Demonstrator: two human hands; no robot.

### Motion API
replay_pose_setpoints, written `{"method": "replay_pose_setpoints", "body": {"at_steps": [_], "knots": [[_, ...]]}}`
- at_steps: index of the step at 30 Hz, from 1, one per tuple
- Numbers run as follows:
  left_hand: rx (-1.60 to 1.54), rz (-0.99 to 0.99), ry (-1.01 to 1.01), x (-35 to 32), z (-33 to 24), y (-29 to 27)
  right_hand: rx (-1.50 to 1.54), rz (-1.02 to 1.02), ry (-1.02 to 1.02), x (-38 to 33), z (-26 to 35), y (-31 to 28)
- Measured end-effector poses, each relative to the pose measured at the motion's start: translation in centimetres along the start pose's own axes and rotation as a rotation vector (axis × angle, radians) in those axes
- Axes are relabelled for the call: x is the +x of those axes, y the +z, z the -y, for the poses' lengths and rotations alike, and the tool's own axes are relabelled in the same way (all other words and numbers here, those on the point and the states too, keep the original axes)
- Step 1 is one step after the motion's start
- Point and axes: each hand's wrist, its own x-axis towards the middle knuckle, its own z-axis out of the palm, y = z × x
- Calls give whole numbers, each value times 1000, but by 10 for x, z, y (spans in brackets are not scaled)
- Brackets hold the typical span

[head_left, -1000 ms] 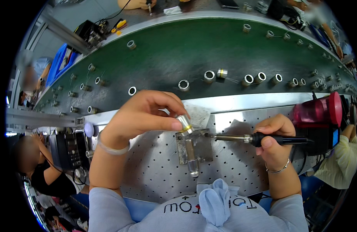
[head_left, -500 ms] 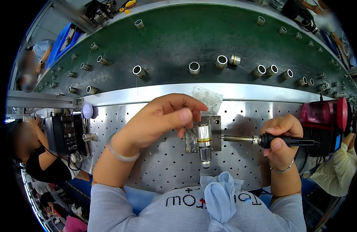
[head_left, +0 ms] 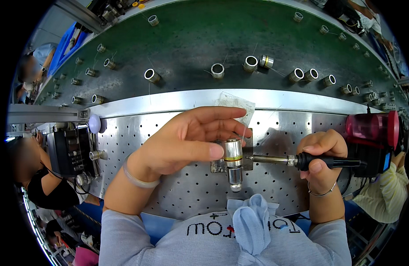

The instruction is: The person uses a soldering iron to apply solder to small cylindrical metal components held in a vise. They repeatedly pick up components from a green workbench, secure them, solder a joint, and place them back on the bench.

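My right hand [head_left: 323, 155] grips a soldering iron [head_left: 308, 160] by its black handle, the bare metal tip pointing left at the side of a silver metal cylinder [head_left: 233, 150]. This cylinder has a yellow band and stands on a narrower silver fitting [head_left: 235, 177], at a dark metal block [head_left: 248, 165] partly hidden behind them. My left hand [head_left: 182, 139] is open, its fingers stretched out behind the cylinder's top and its thumb tip beside the cylinder's left side; I cannot tell if it touches. A thin wire [head_left: 244, 135] rises by the fingertips.
Across the back runs a green belt [head_left: 186, 48] with several metal cylinders on it, some with fine wires. A perforated metal worktop [head_left: 182, 195] lies before me. A pink transparent container [head_left: 370, 128] stands at right, a black device [head_left: 65, 153] at left. Other people sit at both sides.
My left fingers have come apart and stretched out, and the thumb has moved down beside the cylinder. The wire now stands right of the cylinder's top. The soldering iron has barely moved.
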Motion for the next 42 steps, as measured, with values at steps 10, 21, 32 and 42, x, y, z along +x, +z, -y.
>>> {"method": "replay_pose_setpoints", "body": {"at_steps": [10, 21, 32, 42], "knots": [[249, 71, 240, 5, 8, -6, -12, 46, 6, -4, -2, -2], [252, 55, 190, 7, 4, -1, -42, 67, -21, -4, -4, -6], [413, 127, 375, 8, 6, -11, -41, 90, -50, -3, -5, -5], [405, 125, 381, 9, 7, -9, -41, 103, -73, -1, -7, -9]]}}
